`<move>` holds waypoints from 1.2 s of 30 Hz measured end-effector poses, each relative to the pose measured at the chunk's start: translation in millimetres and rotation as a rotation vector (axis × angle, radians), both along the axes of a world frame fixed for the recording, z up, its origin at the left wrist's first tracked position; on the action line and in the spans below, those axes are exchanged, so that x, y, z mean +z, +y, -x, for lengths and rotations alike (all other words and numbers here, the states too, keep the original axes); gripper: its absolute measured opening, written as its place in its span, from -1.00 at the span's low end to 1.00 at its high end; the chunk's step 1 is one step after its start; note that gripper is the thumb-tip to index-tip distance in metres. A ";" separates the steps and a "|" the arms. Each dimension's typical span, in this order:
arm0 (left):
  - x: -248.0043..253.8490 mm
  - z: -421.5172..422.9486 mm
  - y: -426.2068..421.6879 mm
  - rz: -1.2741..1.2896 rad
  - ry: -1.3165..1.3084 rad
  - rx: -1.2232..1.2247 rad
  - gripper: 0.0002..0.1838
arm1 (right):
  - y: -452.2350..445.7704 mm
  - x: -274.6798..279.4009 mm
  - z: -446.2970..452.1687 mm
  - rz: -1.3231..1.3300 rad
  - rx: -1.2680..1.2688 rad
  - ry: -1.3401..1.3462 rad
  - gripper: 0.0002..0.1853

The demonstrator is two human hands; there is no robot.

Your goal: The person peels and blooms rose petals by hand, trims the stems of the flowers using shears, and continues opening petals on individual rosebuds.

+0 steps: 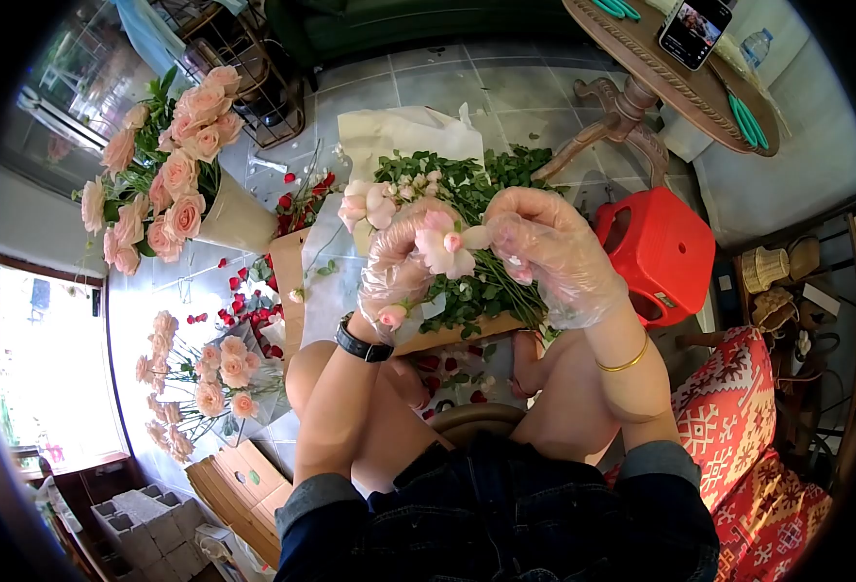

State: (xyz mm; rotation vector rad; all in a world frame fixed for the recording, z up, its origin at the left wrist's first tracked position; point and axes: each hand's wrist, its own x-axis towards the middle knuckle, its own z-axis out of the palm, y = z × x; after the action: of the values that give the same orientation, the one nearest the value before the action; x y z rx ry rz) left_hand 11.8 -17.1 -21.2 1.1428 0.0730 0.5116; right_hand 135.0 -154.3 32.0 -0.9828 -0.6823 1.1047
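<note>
Both hands wear clear plastic gloves. My left hand (396, 276) is closed around a pale pink rose (447, 244), whose petals are spread wide around a tight pink centre. A small pink rosebud (391, 316) shows by the wrist of that hand. At the flower's right side, my right hand (556, 254) has its fingers curled together at the edge of an outer petal (476, 238). Just beyond my left hand are more pale pink roses (368, 204). Leafy green stems (471, 301) lie under both hands, partly hidden by them.
A bucket (239, 215) of pink roses stands at the left, with more cut roses (224, 373) below it. Red petals (243, 301) litter the tiled floor. To the right are a red plastic stool (656, 254) and a wooden table (631, 48) with a phone (694, 34).
</note>
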 end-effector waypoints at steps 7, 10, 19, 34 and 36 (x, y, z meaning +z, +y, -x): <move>-2.0 1.2 2.4 0.204 -0.134 -0.099 -0.75 | -0.9 0.3 -2.7 -0.001 -0.094 0.048 -0.81; -4.9 -1.6 3.4 0.195 -0.143 -0.092 -0.77 | -0.2 1.1 -5.3 0.040 -0.198 -0.041 -0.82; -2.5 -4.4 1.7 0.071 -0.077 0.002 -0.83 | 1.3 0.3 -4.3 0.075 -0.101 -0.160 -0.75; -10.2 -4.6 5.5 0.024 -0.028 -0.018 -0.77 | 3.9 -4.5 0.9 0.049 -0.033 0.004 -0.76; -13.4 -6.5 7.0 -0.002 -0.036 -0.029 -0.75 | 3.8 -0.4 2.5 0.053 -0.043 0.016 -0.75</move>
State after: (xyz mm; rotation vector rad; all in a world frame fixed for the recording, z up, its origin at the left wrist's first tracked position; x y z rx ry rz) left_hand 18.3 -10.1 -34.6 1.1344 0.0246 0.5061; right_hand 132.5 -150.5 31.6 -1.0283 -0.6195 1.0964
